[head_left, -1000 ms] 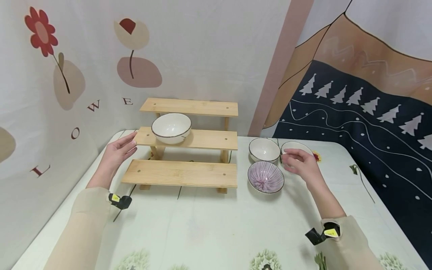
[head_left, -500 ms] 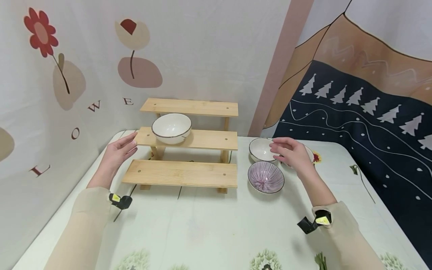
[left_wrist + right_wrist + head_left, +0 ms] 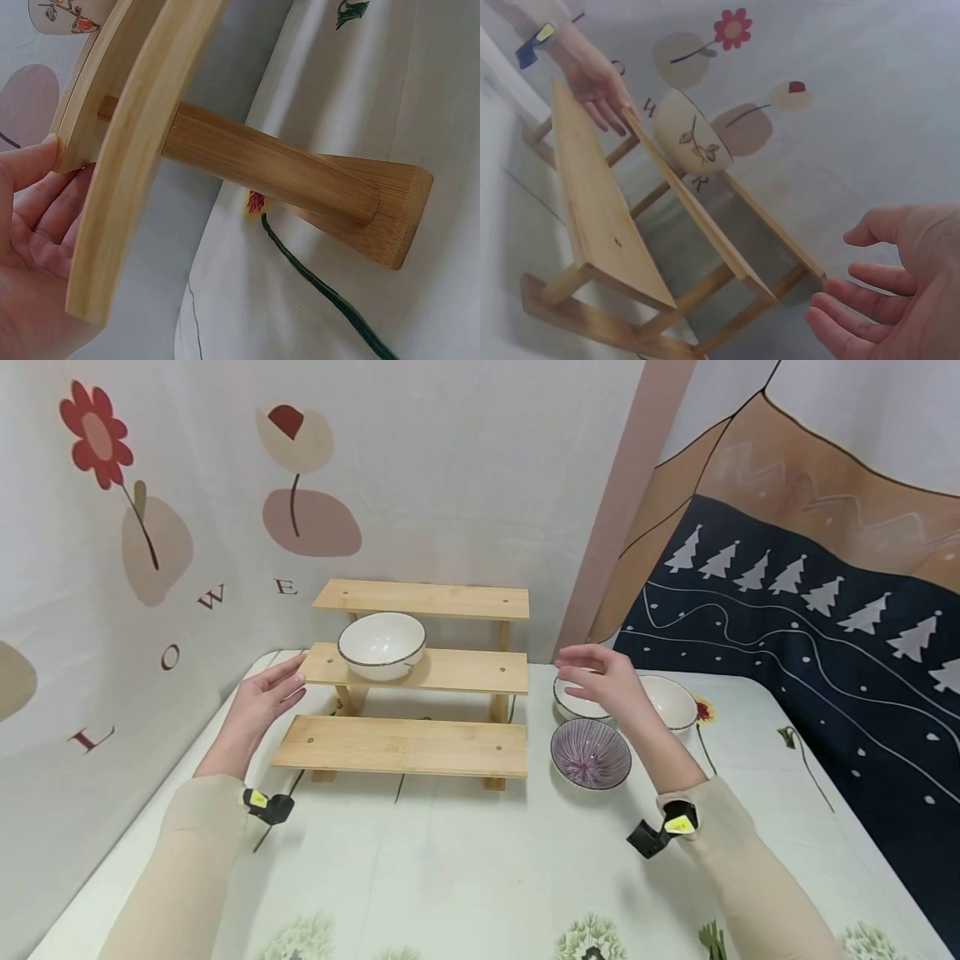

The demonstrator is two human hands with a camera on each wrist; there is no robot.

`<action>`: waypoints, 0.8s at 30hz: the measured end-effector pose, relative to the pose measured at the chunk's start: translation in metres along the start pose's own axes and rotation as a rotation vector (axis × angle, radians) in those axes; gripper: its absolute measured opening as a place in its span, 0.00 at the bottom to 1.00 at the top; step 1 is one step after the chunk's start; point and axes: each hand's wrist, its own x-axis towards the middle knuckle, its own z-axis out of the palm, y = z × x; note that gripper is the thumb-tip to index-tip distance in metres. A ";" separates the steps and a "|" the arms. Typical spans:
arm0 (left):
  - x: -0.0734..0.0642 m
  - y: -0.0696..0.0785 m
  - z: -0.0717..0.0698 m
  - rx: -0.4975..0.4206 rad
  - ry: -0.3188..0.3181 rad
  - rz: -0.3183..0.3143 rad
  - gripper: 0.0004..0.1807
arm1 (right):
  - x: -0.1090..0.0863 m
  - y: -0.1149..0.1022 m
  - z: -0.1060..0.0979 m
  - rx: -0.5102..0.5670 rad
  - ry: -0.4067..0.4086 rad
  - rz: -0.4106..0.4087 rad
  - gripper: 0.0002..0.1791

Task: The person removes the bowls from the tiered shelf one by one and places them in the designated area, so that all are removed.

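A three-tier wooden shelf (image 3: 401,745) stands on the table, with a large white bowl (image 3: 381,646) on its middle tier. My left hand (image 3: 258,706) is at that tier's left end, fingers extended; the left wrist view has the thumb (image 3: 51,146) right at the board's end. My right hand (image 3: 611,681) hovers with loosely bent fingers and nothing in them. It partly covers a dark-rimmed white bowl (image 3: 577,706). Just in front sits a purple-striped bowl (image 3: 591,754), and another white bowl (image 3: 669,703) stands to the right.
Behind the shelf hangs a pale printed cloth (image 3: 465,468). A dark cloth with white trees (image 3: 787,602) hangs on the right. The table (image 3: 450,860) has a white, flower-printed cover.
My right hand has moved left, from over the rightmost white bowl to over the other white bowl, uncovering the first. The left hand and the bowls have stayed in place.
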 end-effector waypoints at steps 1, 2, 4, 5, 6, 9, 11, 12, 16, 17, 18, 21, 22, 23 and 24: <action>0.000 0.000 0.000 0.008 0.002 -0.002 0.38 | 0.002 -0.001 0.003 -0.001 -0.005 -0.004 0.23; 0.000 0.000 0.000 0.012 0.002 -0.004 0.38 | 0.004 -0.002 0.006 -0.002 -0.011 -0.009 0.22; 0.000 0.000 0.000 0.026 0.005 -0.009 0.38 | 0.008 -0.005 0.013 0.003 -0.021 -0.018 0.22; 0.001 0.000 -0.001 0.030 0.006 -0.011 0.38 | 0.009 -0.007 0.016 0.008 -0.027 -0.021 0.22; 0.001 0.000 -0.001 0.032 0.007 -0.012 0.38 | 0.010 -0.009 0.020 0.013 -0.033 -0.026 0.22; 0.001 -0.001 -0.001 0.042 0.007 -0.016 0.38 | 0.013 -0.014 0.031 0.035 -0.053 -0.044 0.22; 0.001 -0.001 -0.001 0.037 0.007 -0.013 0.38 | 0.015 -0.017 0.037 0.055 -0.066 -0.052 0.22; 0.001 -0.001 -0.001 0.035 0.007 -0.012 0.38 | 0.017 -0.018 0.041 0.064 -0.073 -0.057 0.22; 0.002 -0.001 -0.001 0.023 0.004 -0.007 0.38 | 0.023 -0.021 0.055 0.091 -0.099 -0.072 0.22; 0.002 -0.001 -0.001 0.022 0.003 -0.006 0.38 | 0.024 -0.022 0.059 0.094 -0.107 -0.076 0.22; 0.002 -0.002 -0.002 0.017 0.001 -0.005 0.38 | 0.025 -0.023 0.062 0.098 -0.116 -0.079 0.22; 0.002 -0.002 -0.001 0.018 0.000 -0.004 0.38 | 0.029 -0.027 0.071 0.104 -0.142 -0.081 0.21; 0.002 -0.002 -0.001 0.018 0.000 -0.005 0.38 | 0.030 -0.028 0.074 0.106 -0.151 -0.083 0.21; 0.002 -0.002 -0.001 0.023 0.001 -0.007 0.38 | 0.031 -0.029 0.077 0.102 -0.159 -0.086 0.21; 0.002 -0.002 -0.001 0.027 0.002 -0.010 0.38 | 0.032 -0.030 0.080 0.102 -0.166 -0.091 0.21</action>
